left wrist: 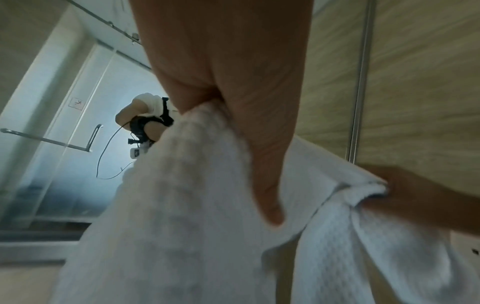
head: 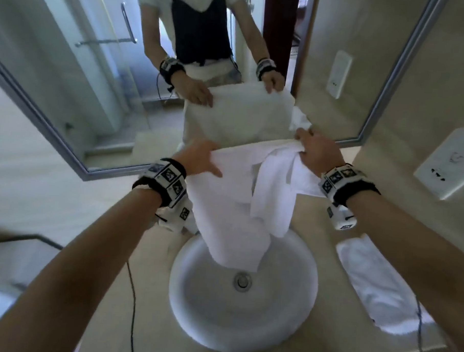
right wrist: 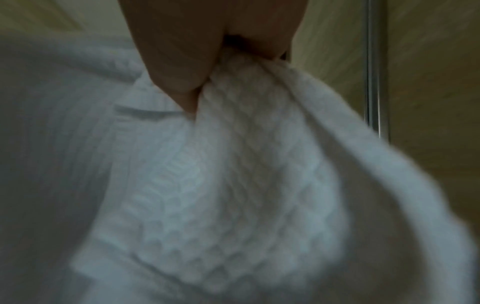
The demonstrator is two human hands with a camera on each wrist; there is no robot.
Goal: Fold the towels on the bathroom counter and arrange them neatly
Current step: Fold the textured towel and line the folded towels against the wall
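A white waffle-weave towel (head: 232,202) hangs in the air over the round basin (head: 293,319), its lower edge dangling into the bowl. My left hand (head: 199,158) pinches its upper left edge between thumb and fingers. My right hand (head: 317,150) grips a bunched upper right corner. In the left wrist view the towel (left wrist: 182,205) drapes down from my left hand (left wrist: 228,107), and my right hand (left wrist: 420,197) holds the far corner. The right wrist view is blurred: the towel (right wrist: 233,185) is bunched under my right hand (right wrist: 197,67). A second white towel (head: 380,283) lies folded long on the counter at the right.
The beige counter (head: 101,290) surrounds the basin, which has a metal drain (head: 241,281). A large mirror (head: 203,68) fills the wall behind and shows the person and a glass shower door. White wall sockets (head: 449,161) sit at the right. A thin black cable (head: 133,318) hangs below my left wrist.
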